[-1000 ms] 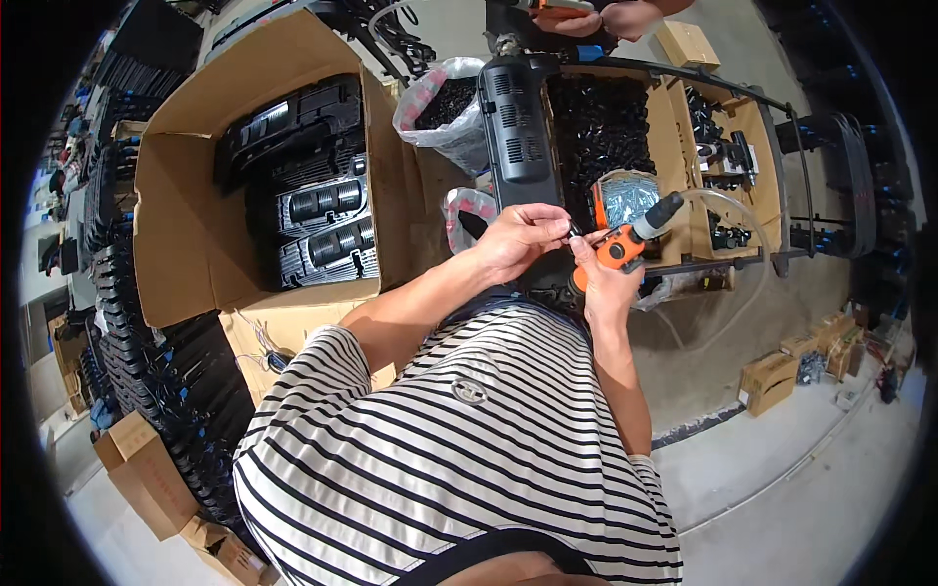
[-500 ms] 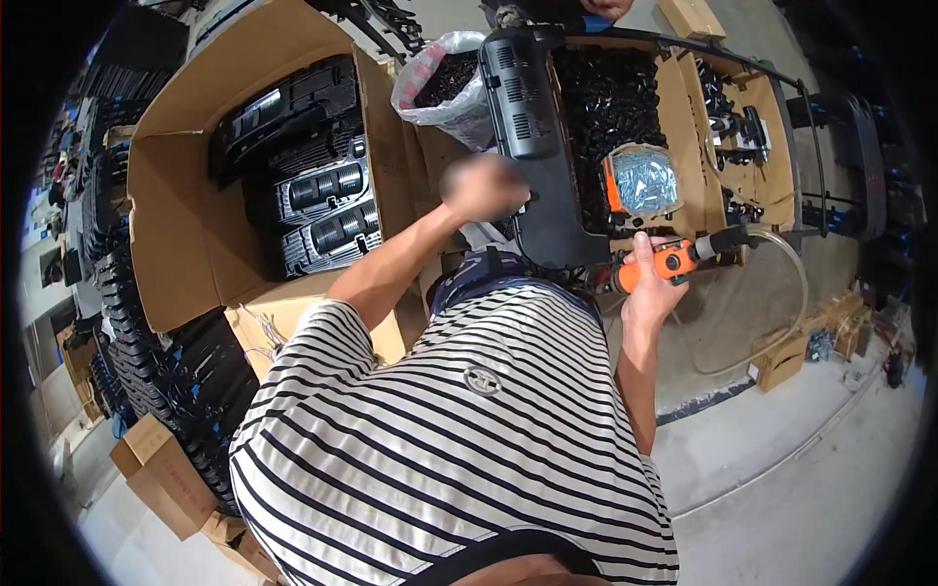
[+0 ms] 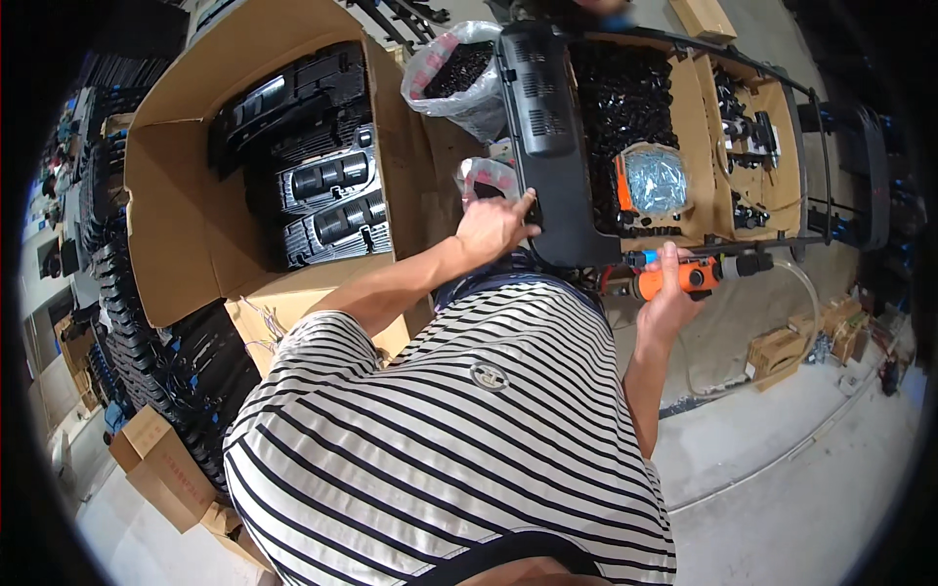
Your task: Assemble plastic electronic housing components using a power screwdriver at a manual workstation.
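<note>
A long black plastic panel (image 3: 562,205) with a raised slotted cover lies across the front left of the workbench. At its left edge is my left hand (image 3: 493,232), index finger and thumb hooked on the edge; the other fingers are curled. Whether a small part sits under the fingertips is hidden. My right hand (image 3: 668,308) is wrapped round an orange power screwdriver (image 3: 692,277) with a black end, just off the bench's near edge. A clear hose (image 3: 807,293) loops down from the tool's right side.
Left of me stands a large open carton (image 3: 181,210) of black and silvery slotted panels. Plastic bags of small dark parts (image 3: 459,73) sit beside the bench. On it are bins of black parts (image 3: 620,93) and an orange box of screws (image 3: 653,181). Another person's blurred hand (image 3: 604,8) shows beyond.
My left hand has shifted down along the panel's left edge, uncovering a small plastic bag behind it. My right hand and the screwdriver have moved slightly right. The view has shifted a little.
</note>
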Tool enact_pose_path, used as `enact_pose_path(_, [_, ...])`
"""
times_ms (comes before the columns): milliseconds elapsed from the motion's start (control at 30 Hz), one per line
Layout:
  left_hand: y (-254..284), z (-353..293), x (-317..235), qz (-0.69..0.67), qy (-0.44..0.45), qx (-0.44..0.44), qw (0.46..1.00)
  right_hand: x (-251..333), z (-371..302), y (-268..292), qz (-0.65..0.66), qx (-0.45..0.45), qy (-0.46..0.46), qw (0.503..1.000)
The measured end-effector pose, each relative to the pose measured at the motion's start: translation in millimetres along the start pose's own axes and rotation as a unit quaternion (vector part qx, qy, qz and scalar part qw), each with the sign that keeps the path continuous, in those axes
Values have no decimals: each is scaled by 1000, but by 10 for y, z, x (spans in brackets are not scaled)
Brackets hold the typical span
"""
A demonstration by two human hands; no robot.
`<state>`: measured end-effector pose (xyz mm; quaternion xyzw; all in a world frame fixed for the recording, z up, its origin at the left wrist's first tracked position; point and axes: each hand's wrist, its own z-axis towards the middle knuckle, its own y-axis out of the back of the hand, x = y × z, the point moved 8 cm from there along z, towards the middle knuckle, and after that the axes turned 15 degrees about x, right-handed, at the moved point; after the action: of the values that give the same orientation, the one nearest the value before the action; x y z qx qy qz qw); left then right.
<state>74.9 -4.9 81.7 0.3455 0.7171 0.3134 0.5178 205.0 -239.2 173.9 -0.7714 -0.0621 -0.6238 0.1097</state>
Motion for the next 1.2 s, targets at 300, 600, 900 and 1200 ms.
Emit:
enact_pose_path(300, [827, 1218, 2000, 39, 41, -246, 968, 26, -366, 269, -1, -70, 3, 998])
enact_pose_path(600, [69, 2158, 3003, 0, 148, 59, 987, 130, -707, 237, -28, -140, 15, 990])
enact_pose_path(900, [255, 1880, 3117, -98, 183, -46, 977, 263, -774, 83, -21, -125, 33, 991])
enact_pose_path(1200, [421, 697, 1785, -846, -8, -114, 521, 613, -587, -54, 53, -7, 158, 986])
